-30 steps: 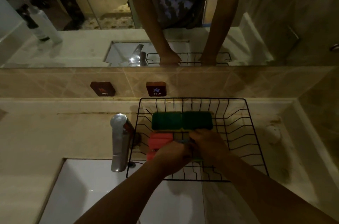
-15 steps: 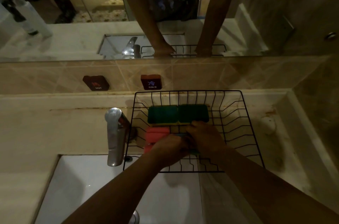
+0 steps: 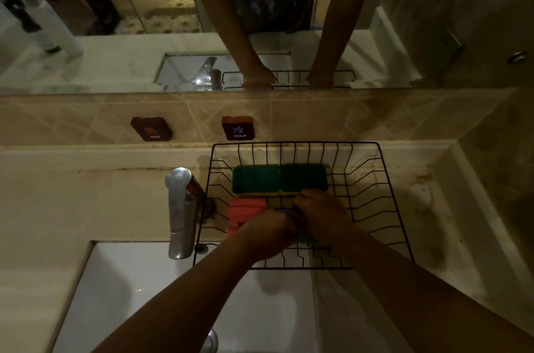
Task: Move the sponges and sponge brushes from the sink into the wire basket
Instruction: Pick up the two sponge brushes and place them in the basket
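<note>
A black wire basket (image 3: 384, 179) stands on the counter behind the white sink (image 3: 138, 295). Two green-topped yellow sponges (image 3: 278, 179) lie side by side at the back of the basket. A pink sponge (image 3: 245, 209) lies in front of them on the left. My left hand (image 3: 268, 234) and my right hand (image 3: 320, 214) are together inside the basket, over a green and blue item (image 3: 306, 238) that they mostly hide. Whether either hand grips it cannot be told. No sponge shows in the visible part of the sink.
A chrome tap (image 3: 182, 208) rises left of the basket, over the sink. Hot (image 3: 151, 128) and cold (image 3: 238, 127) plates sit on the tiled wall under a mirror. The counter's right end meets a side wall (image 3: 505, 179). The sink drain (image 3: 212, 341) shows at the bottom edge.
Both hands stay together in the basket with only slight shifts. The camera has tilted a little, so the scene sits lower in view than half a second ago.
</note>
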The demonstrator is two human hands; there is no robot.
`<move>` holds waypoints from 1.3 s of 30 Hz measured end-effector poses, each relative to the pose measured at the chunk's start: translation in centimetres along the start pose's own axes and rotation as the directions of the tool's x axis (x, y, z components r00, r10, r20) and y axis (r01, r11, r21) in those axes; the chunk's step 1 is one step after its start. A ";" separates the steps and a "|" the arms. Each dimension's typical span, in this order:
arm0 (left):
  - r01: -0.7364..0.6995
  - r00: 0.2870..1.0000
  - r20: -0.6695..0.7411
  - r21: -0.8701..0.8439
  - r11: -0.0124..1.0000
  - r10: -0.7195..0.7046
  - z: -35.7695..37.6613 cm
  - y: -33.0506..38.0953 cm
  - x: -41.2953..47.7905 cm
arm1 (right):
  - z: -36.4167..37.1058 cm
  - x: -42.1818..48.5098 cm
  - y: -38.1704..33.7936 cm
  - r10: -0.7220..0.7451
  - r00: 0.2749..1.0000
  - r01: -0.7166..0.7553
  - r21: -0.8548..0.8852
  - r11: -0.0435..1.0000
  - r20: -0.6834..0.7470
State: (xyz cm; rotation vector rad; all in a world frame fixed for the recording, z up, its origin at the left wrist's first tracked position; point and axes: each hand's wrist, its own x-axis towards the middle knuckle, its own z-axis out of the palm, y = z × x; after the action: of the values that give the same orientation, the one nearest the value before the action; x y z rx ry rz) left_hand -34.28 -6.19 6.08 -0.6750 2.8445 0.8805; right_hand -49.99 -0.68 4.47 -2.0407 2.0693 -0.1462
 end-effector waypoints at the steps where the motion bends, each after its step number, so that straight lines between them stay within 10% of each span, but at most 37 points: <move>1: 0.002 1.000 0.001 -0.002 1.000 -0.002 0.0 0.0 0.0 | 0.0 0.0 0.0 0.000 1.000 0.000 0.005 1.000 -0.006; 23: 0.073 0.995 -0.071 -0.041 0.996 -0.076 -2.7 2.3 -1.8 | -1.6 -1.0 -0.9 0.094 0.995 -0.091 0.089 0.992 -0.026; 39: 0.025 0.961 -0.273 -0.041 0.999 -0.035 -8.6 4.7 -16.1 | -9.6 -8.6 -14.7 0.138 0.975 -0.129 0.061 0.990 -0.175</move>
State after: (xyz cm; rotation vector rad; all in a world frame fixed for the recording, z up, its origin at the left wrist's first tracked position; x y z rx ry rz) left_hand -21.51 -1.28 18.98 -0.9087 3.0535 0.9024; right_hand -37.91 6.62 17.95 -1.9154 2.2771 -0.3655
